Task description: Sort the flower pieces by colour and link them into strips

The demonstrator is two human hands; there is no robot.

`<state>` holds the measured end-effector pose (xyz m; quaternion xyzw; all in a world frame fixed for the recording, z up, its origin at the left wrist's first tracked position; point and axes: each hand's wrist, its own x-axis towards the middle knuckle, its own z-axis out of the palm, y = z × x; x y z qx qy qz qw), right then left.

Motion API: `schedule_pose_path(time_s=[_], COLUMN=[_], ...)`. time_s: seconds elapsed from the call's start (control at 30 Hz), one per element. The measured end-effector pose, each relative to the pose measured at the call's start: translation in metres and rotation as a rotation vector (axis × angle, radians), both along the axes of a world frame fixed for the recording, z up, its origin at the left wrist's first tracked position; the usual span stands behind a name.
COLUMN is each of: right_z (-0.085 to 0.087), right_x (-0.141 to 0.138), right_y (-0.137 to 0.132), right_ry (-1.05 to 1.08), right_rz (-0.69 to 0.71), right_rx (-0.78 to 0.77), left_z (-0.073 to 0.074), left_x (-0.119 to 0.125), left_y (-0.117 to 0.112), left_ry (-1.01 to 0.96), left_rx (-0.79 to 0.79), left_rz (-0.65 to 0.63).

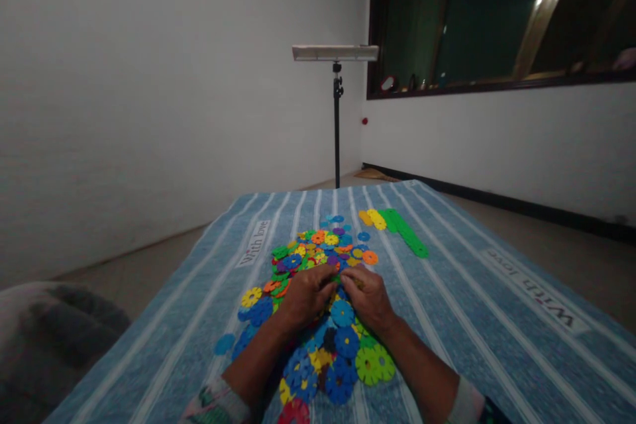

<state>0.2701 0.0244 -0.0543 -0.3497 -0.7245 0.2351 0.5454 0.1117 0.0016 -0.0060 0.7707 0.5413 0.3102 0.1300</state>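
A heap of notched, flower-shaped plastic discs lies in front of me, in blue, green, yellow, orange, red and purple. Over its middle, my left hand [309, 293] is closed in a pinch, knuckles up. My right hand [368, 295] is pinched shut too, its fingertips almost meeting those of the left. A yellowish bit shows by the right fingers, but what either hand holds is too small and hidden to make out. Just below the hands lies a light blue disc [342, 313]. A lime green disc [368, 365] rests beside my right forearm, and an orange disc [370, 257] lies beyond that hand.
Joined discs form a green strip [406, 233] with a yellow part [376, 219] at the far right of the heap. Everything lies on a blue striped cloth [447, 318]. Behind the far edge stands a lamp on a black pole [336, 126]. Grey fabric [54, 344] bulges at left.
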Motion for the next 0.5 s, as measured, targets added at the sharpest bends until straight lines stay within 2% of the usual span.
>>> schedule_pose_path(time_s=[0.1, 0.2, 0.33, 0.47, 0.5], right_z=[0.001, 0.003, 0.007, 0.009, 0.009], right_x=[-0.002, 0.005, 0.039, 0.093, 0.106], right_y=[0.000, 0.008, 0.042, 0.093, 0.105], right_ry=[-0.002, -0.035, -0.105, -0.303, -0.373], right_rz=[0.004, -0.011, -0.127, -0.304, -0.326], right_rx=[0.005, 0.047, 0.120, 0.094, 0.078], left_z=[0.002, 0.010, 0.018, 0.007, 0.002], left_x=[-0.002, -0.013, -0.059, -0.121, -0.134], left_y=[0.000, 0.004, 0.017, 0.029, 0.030], left_ry=[0.010, -0.046, -0.152, -0.207, -0.209], left_rx=[0.020, 0.052, 0.100, 0.066, 0.053], left_rz=[-0.032, 0.036, 0.295, 0.628, 0.668])
